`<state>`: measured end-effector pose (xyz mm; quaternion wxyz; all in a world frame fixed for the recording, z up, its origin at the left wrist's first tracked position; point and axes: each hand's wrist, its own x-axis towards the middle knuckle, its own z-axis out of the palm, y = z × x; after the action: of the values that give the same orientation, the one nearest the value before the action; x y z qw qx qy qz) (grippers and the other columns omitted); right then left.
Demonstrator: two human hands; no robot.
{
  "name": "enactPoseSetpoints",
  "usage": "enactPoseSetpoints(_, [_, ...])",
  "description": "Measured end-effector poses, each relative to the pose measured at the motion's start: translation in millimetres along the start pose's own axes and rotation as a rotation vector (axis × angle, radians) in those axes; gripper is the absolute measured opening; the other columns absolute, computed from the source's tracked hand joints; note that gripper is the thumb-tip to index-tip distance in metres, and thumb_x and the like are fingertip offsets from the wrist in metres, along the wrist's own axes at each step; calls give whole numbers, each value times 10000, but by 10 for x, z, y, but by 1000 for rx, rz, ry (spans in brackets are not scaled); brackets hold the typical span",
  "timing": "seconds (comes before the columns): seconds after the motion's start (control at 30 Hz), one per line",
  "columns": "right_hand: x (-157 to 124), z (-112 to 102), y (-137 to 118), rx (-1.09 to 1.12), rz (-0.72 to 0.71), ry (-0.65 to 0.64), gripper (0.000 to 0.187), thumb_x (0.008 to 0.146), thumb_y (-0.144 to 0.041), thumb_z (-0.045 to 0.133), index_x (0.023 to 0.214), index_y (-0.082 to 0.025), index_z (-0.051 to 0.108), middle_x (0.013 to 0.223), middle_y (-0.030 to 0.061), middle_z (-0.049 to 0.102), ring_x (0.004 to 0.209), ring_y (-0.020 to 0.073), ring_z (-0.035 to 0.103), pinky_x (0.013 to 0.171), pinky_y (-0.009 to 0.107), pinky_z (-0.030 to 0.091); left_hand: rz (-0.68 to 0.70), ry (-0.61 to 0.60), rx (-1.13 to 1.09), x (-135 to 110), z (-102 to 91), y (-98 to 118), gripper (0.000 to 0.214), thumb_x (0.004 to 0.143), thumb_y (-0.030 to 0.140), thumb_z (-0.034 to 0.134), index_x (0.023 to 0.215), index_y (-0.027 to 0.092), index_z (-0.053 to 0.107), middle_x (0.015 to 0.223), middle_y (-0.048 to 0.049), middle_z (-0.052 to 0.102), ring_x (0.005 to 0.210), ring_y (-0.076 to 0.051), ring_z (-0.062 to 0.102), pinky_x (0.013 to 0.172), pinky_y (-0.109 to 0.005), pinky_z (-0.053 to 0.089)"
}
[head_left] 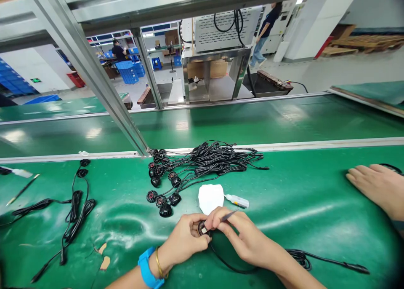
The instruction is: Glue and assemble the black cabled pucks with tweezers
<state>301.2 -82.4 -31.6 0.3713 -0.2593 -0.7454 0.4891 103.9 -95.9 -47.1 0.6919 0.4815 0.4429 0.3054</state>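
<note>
My left hand (186,236) is closed around a small round black device (202,227), which has a black cable (227,268) running from it to the right across the bench. My right hand (236,234) pinches a thin dark pointed tool (229,215), its tapered end sticking out to the upper right. A small pale piece (204,230) shows at the device, right by the fingertips. Just beyond my hands lie a white pad (211,197) and a small clear bottle with a nozzle (238,201).
Behind the pad lies a pile of black cables (217,156) with round black heads (165,210). More coiled cables (75,213) and a brush-like stick (23,190) lie left. Another person's hand (375,185) rests at the right. A metal post (104,82) rises before a green conveyor belt (252,118).
</note>
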Motion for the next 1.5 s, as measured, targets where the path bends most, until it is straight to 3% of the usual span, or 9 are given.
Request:
enactPoseSetpoints(0.23, [-14,-2,20,-53,-83,-29,211,1003,-89,384,1065,-221,537,1016,51,645,964,143,621,873,298,508,-18,-44,11,-8,-16,15,379,647,25,610,985,117,756,720,24,581,615,-90,438,543,-204,302])
enactPoseSetpoints(0.4, [-27,106,83,-176,-171,60,231,980,-62,424,1119,-212,532,1028,64,643,975,151,627,862,288,524,14,16,19,12,6,-3,415,634,10,582,997,113,756,733,17,620,604,-87,433,546,-208,312])
enactPoseSetpoints(0.67, [-30,221,24,-336,-121,190,210,978,-84,432,1106,-204,547,981,56,650,921,155,646,841,269,528,82,74,27,15,41,-100,384,684,-6,582,1010,123,738,805,-11,683,687,-124,528,618,-229,381])
enactPoseSetpoints(0.9, [-79,70,-7,-195,-31,231,179,987,-125,438,1055,-222,573,954,33,664,892,143,660,807,251,538,6,87,6,12,34,2,370,663,-22,577,951,136,747,686,36,620,549,-81,446,562,-215,383])
enactPoseSetpoints(1.13, [-79,97,67,-280,-95,282,178,966,-96,492,1063,-217,580,946,24,685,873,129,678,796,221,545,-15,95,25,6,42,9,373,665,2,583,981,130,734,697,29,627,554,-86,453,555,-216,382])
enactPoseSetpoints(1.27, [-81,183,72,-423,-200,225,219,958,-66,498,1121,-192,572,974,53,694,900,153,684,823,251,553,39,91,94,-3,57,-14,313,666,15,596,931,126,722,755,7,642,661,-117,503,606,-220,385])
enactPoseSetpoints(1.5, [-58,295,0,-495,-262,205,242,947,-55,478,1128,-174,585,967,75,707,878,177,688,778,283,570,48,110,146,-1,64,-42,224,687,35,598,859,141,696,690,36,570,630,-110,468,586,-223,356])
